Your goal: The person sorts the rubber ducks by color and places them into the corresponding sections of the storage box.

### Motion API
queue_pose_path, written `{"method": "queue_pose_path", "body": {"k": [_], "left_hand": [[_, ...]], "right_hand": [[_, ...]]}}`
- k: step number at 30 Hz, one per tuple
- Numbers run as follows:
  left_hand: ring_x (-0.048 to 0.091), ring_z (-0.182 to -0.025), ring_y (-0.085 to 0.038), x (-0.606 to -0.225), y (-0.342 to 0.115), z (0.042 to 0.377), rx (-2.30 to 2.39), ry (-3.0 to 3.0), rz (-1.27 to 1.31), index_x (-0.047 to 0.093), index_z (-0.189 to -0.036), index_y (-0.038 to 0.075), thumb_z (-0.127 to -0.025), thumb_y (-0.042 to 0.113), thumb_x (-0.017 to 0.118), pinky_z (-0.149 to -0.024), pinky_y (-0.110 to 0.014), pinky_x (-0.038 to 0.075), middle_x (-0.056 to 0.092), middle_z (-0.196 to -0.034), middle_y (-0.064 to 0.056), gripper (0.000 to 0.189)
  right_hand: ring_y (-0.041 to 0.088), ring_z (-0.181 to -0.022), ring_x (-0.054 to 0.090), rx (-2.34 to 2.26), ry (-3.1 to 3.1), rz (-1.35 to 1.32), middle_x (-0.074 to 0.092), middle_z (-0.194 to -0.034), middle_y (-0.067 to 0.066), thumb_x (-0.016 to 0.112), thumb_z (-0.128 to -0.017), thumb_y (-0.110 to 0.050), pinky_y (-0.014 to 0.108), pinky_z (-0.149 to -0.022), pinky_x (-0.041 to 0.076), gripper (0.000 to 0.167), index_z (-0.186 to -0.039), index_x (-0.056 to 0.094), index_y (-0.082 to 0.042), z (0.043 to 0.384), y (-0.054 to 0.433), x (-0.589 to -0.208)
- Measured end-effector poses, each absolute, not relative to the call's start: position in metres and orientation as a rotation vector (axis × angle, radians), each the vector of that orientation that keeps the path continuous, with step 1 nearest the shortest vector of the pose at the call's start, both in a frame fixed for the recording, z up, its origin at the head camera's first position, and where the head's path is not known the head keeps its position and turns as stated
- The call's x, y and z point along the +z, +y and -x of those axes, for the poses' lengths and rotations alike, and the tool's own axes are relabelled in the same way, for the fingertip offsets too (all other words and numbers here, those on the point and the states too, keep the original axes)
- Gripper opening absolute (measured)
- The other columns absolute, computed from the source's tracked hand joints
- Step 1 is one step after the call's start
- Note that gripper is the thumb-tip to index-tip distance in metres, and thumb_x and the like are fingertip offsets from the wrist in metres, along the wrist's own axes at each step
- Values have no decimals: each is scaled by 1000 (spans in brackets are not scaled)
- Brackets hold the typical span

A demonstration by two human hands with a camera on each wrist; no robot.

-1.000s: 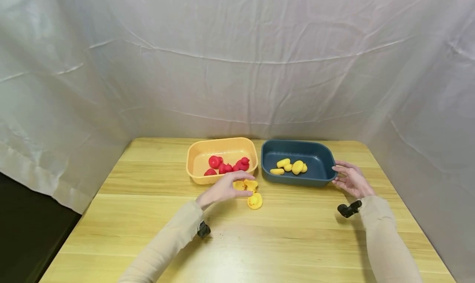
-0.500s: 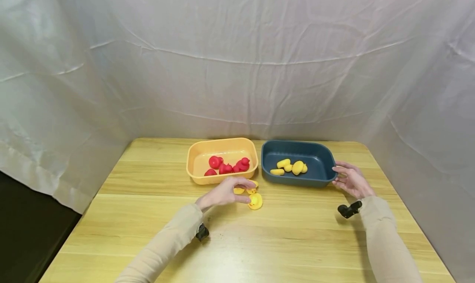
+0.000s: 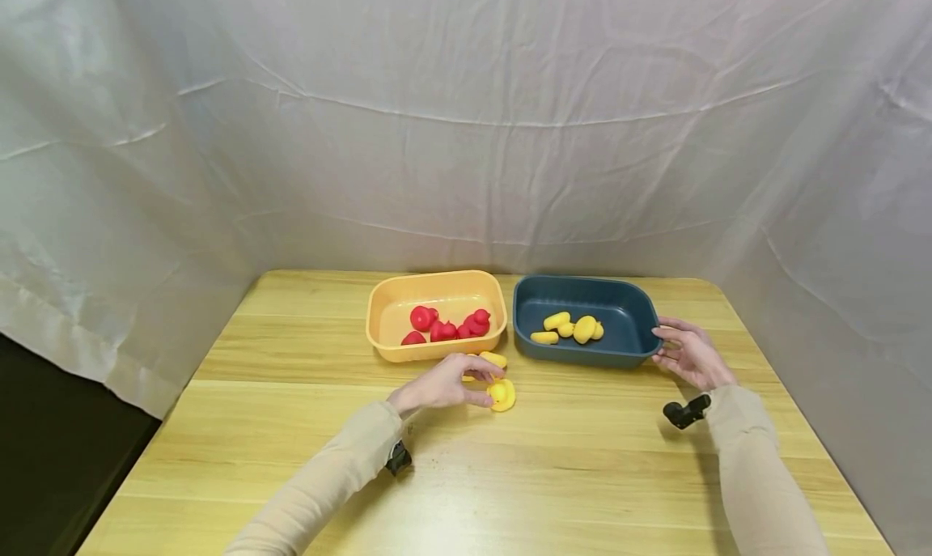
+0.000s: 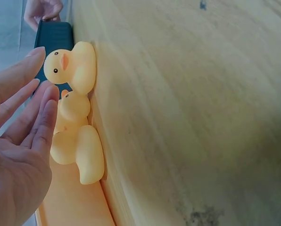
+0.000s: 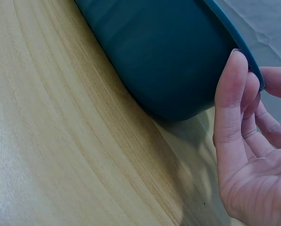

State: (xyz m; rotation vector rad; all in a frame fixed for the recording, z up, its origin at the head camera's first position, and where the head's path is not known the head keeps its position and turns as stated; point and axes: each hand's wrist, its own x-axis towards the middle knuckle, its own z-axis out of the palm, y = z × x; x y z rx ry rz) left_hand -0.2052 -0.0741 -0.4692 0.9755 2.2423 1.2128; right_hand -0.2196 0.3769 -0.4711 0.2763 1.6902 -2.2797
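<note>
My left hand (image 3: 444, 382) reaches over several yellow rubber ducks lying on the table in front of the orange bin. Its thumb and fingers are spread apart, with the fingertips right at the head of the nearest rubber duck (image 3: 502, 395). In the left wrist view that rubber duck (image 4: 84, 68) faces the camera, and two more ducks (image 4: 91, 155) sit beyond it, partly behind the fingers. At the right, my right hand (image 3: 692, 358) pinches the rim of the dark blue bin (image 5: 169, 56) between thumb and fingers. Several yellow ducks (image 3: 584, 329) lie inside that bin.
The orange bin (image 3: 437, 285) stands left of the blue one and holds several red ducks (image 3: 444, 331). Both bins are near the back edge of the wooden table (image 3: 553, 467). Pale curtains (image 3: 502, 135) hang behind and at the sides.
My left hand has lowered a little toward the nearest duck, its thumb coming up beside it. The right hand stays on the blue bin's rim.
</note>
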Motion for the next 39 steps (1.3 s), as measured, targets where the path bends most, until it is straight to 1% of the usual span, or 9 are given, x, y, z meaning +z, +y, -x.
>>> {"method": "queue_pose_path", "body": {"k": [4,10,15,18,22,24,29,39], "left_hand": [[66,-114,-27,-469,-73,204,1199,2239,-990,67,-129,2,-87,10,79,-105,-44,54,68,-132,-11,44],[68,-114,-29,-470,-74,204,1209,2226,-1035,67,-126,0,-85,9,80,-104,-45,55,69,-129,-15,43],[67,-114,-27,-471,-74,205,1183,2225,-1041,67,-128,0,-84,9,81,-104,-41,56,69,-129,-14,46],[67,-108,-23,-470,-72,204,1135,2248,-1085,67,-127,0,-83,9,82,-99,-37,58,69,-128,-14,47],[64,-95,-15,-470,-70,204,1050,2289,-1154,70,-125,1,-81,10,83,-89,-30,59,70,-124,-12,46],[63,-93,-13,-470,-69,203,1019,2301,-1162,71,-124,3,-81,11,84,-86,-27,59,70,-123,-11,46],[63,-91,-16,-469,-67,202,993,2327,-1137,73,-120,5,-80,13,86,-82,-23,57,69,-120,-8,43],[63,-89,-23,-471,-66,203,971,2374,-1152,75,-112,7,-80,14,86,-78,-24,55,69,-106,-5,35]], "right_hand": [[12,-68,62,-2269,1701,-280,62,-96,-5,54,-104,-10,24,-68,61,17,-112,62,-23,220,377,-471],[11,-68,62,-2261,1708,-288,61,-96,-5,55,-103,-10,24,-68,61,18,-112,63,-24,220,378,-472],[11,-68,62,-2262,1707,-298,62,-96,-6,55,-103,-11,24,-68,61,17,-111,63,-24,220,378,-471],[12,-68,62,-2263,1705,-305,63,-95,-6,56,-103,-10,24,-68,61,17,-110,64,-24,220,378,-471],[12,-68,63,-2264,1703,-313,64,-94,-5,56,-103,-10,24,-67,61,17,-109,64,-24,220,377,-471],[12,-68,63,-2263,1705,-317,64,-93,-5,57,-102,-10,24,-67,61,17,-109,64,-24,220,377,-471],[12,-68,63,-2260,1707,-323,65,-93,-4,58,-102,-10,24,-67,61,17,-109,64,-24,221,377,-472],[12,-68,63,-2256,1708,-323,65,-90,-3,58,-102,-11,24,-67,61,16,-110,63,-24,221,377,-471]]}}
